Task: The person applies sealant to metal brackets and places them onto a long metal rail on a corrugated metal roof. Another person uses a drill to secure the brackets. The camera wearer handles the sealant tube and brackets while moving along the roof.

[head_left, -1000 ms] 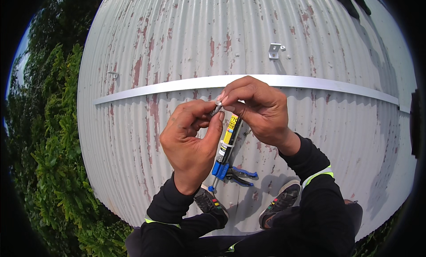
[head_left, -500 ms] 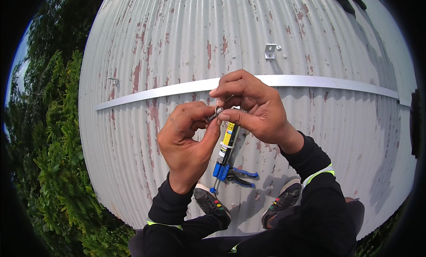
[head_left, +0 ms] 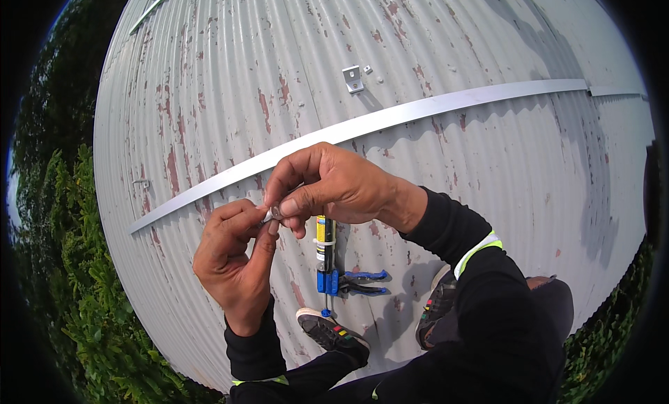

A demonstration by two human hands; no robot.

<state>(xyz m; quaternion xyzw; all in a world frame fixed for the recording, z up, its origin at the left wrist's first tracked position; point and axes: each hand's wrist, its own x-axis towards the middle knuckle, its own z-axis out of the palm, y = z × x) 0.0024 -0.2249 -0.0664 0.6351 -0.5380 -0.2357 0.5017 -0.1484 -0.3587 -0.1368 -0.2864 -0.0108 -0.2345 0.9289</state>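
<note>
Both my hands meet over the roof at a small silver fastener (head_left: 271, 214), which looks like a bolt, partly hidden by fingertips. My left hand (head_left: 233, 257) pinches it from the left. My right hand (head_left: 331, 188) grips it from above and right with thumb and fingers. Below them a caulking gun (head_left: 327, 281) with blue frame, blue-and-black handles and a yellow-and-black cartridge lies on the roof between my shoes. A long silver rail (head_left: 432, 103) runs crosswise behind my hands.
The pale corrugated roof (head_left: 488, 195) has flaking red patches. An L-bracket (head_left: 353, 79) and small square piece (head_left: 368, 69) lie beyond the rail, another bracket (head_left: 143, 182) at left, another rail (head_left: 153, 9) at top left. Trees (head_left: 77, 278) border the roof's edge.
My hands and the fastener have shifted left in view, with my right hand now turned more sideways over it. The whole roof view has tilted. The dark legs at top right are out of view.
</note>
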